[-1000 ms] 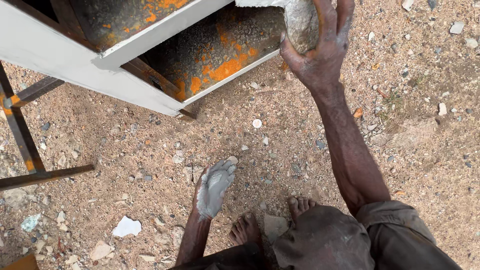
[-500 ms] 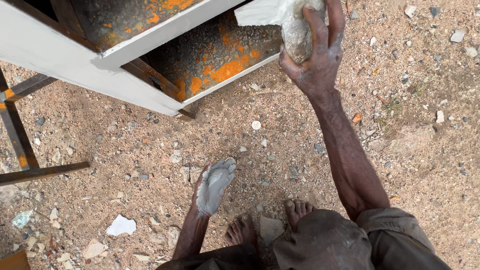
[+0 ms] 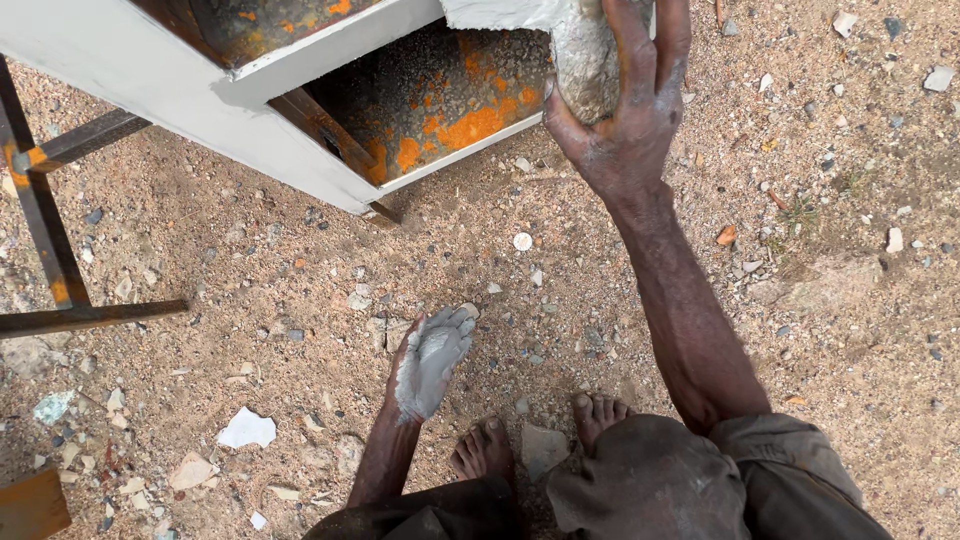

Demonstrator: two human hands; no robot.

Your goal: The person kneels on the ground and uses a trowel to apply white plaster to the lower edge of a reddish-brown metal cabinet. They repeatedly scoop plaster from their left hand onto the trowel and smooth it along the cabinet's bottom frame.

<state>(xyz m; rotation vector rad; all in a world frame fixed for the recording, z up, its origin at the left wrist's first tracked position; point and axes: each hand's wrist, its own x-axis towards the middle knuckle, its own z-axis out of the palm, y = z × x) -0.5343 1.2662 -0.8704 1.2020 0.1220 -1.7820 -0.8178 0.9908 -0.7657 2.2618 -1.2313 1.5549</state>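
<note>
Bright even daylight, soft shadows, sharp

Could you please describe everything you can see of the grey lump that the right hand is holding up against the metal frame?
The rough grey lump, stone-like or caked filler by its look, is rounded, speckled and dusty. The right hand clasps it from below and the side, fingers curled over its right face, thumb on its left. It is pressed against the white-painted edge of the rusty orange metal frame, near the picture's top edge, which hides its top. It hangs well above the sandy, pebbled ground.
</note>
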